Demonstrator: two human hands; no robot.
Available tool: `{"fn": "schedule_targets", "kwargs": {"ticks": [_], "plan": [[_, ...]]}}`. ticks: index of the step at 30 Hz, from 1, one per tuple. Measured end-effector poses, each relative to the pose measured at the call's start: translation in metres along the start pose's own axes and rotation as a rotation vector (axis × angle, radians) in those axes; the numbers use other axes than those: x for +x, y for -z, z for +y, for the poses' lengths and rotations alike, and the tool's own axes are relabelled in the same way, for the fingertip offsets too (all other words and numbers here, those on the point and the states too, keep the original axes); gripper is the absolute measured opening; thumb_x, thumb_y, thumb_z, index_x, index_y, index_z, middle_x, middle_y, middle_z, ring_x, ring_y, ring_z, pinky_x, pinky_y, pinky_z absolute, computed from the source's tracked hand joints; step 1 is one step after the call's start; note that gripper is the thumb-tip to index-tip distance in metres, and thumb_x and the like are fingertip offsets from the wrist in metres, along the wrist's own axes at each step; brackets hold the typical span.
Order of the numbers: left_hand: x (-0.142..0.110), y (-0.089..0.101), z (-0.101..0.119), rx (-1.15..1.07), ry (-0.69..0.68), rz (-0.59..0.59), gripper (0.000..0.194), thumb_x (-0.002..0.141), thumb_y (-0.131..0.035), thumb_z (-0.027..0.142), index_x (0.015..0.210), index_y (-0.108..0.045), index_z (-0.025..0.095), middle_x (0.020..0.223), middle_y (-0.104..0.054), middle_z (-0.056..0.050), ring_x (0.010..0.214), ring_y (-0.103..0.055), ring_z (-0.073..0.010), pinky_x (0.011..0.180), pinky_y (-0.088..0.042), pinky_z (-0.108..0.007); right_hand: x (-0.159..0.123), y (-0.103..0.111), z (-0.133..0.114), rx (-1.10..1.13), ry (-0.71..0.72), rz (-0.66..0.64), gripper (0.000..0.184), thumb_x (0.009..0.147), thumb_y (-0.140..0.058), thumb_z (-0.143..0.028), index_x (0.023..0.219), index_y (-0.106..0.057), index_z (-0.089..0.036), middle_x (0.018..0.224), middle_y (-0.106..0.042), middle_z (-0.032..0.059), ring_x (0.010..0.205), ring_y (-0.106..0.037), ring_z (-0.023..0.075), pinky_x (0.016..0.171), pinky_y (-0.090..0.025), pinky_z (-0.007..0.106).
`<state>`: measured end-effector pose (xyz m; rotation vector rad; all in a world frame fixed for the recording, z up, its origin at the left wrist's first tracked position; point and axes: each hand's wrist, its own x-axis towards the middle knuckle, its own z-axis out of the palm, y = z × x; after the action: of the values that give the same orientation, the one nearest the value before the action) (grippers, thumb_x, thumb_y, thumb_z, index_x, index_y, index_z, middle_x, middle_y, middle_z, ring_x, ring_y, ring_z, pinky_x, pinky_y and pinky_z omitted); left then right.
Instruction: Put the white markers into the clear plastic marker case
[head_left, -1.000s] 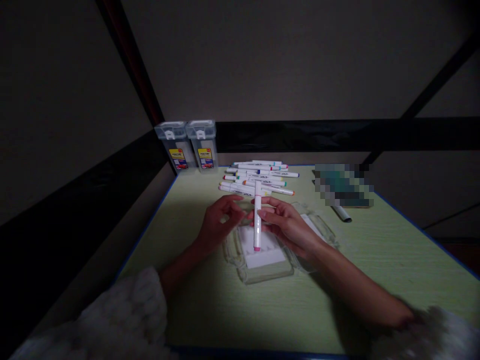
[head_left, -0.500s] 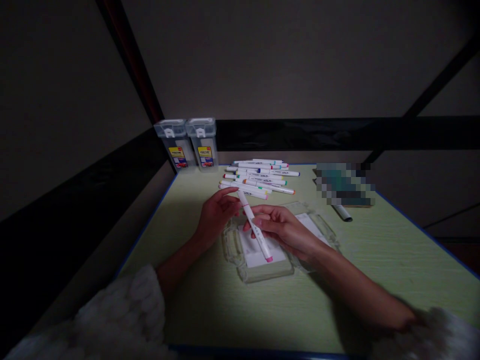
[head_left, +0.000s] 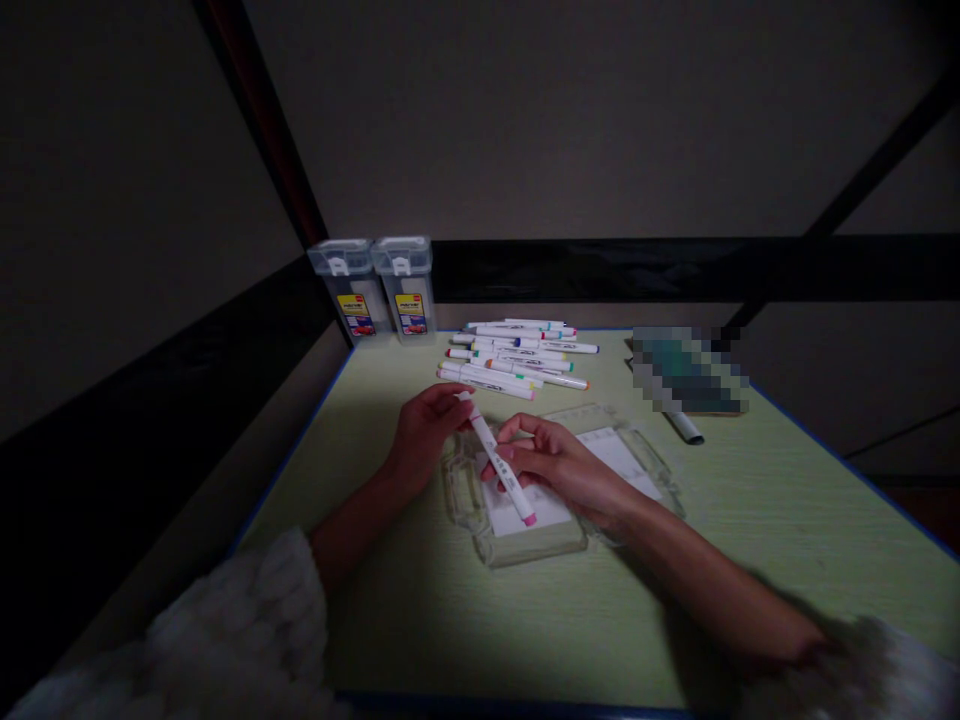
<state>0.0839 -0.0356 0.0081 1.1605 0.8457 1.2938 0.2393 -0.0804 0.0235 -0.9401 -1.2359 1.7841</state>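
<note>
A white marker (head_left: 501, 465) with a pink end slants over the table between my hands. My right hand (head_left: 551, 460) grips its barrel between thumb and fingers. At the upper, capped end, my left hand (head_left: 429, 428) pinches the marker with thumb and forefinger. Below them lie clear plastic holders (head_left: 532, 548) with white paper (head_left: 619, 460) in them, partly hidden by my right hand. Just beyond my hands is a loose pile of white markers (head_left: 517, 358) with coloured ends.
Two lidded clear plastic boxes (head_left: 405, 290) with yellow labels stand at the table's back left corner. At the right lie a blurred-out flat item (head_left: 694, 370) and a rolled tube (head_left: 686, 427). The light green table (head_left: 750, 530) has a blue edge.
The marker has shifted slightly left and down. My left thumb and forefinger have closed on its upper end; the forefinger was stretched out before. The pile has not moved.
</note>
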Motion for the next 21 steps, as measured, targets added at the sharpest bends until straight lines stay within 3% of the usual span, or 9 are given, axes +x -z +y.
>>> {"fn": "schedule_targets", "kwargs": {"ticks": [6, 13, 21], "plan": [[0.002, 0.001, 0.002, -0.016, 0.039, 0.074, 0.026, 0.057, -0.069, 0.025, 0.079, -0.06, 0.014, 0.057, -0.058, 0.004, 0.054, -0.052, -0.0057, 0.055, -0.04, -0.018, -0.004, 0.005, -0.003, -0.065, -0.002, -0.125, 0.028, 0.074, -0.058, -0.04, 0.07, -0.041, -0.019, 0.062, -0.063, -0.0012, 0.056, -0.058, 0.0096, 0.055, -0.042, 0.022], [0.003, 0.002, 0.001, -0.034, 0.068, 0.099, 0.025, 0.056, -0.07, 0.026, 0.077, -0.061, 0.014, 0.057, -0.057, 0.005, 0.053, -0.051, -0.0055, 0.054, -0.04, -0.018, -0.011, 0.018, -0.006, -0.255, 0.09, -0.354, 0.022, 0.067, -0.067, -0.027, 0.069, -0.048, -0.016, 0.068, -0.056, -0.0031, 0.062, -0.052, 0.0072, 0.056, -0.039, 0.02], [0.003, 0.002, -0.001, -0.024, 0.092, 0.094, 0.026, 0.055, -0.07, 0.025, 0.076, -0.061, 0.014, 0.057, -0.057, 0.004, 0.053, -0.052, -0.0053, 0.055, -0.041, -0.018, -0.014, 0.018, -0.004, -0.373, 0.103, -0.349, 0.02, 0.063, -0.068, -0.024, 0.065, -0.051, -0.015, 0.068, -0.056, -0.0022, 0.064, -0.051, 0.0086, 0.061, -0.042, 0.023]]}}
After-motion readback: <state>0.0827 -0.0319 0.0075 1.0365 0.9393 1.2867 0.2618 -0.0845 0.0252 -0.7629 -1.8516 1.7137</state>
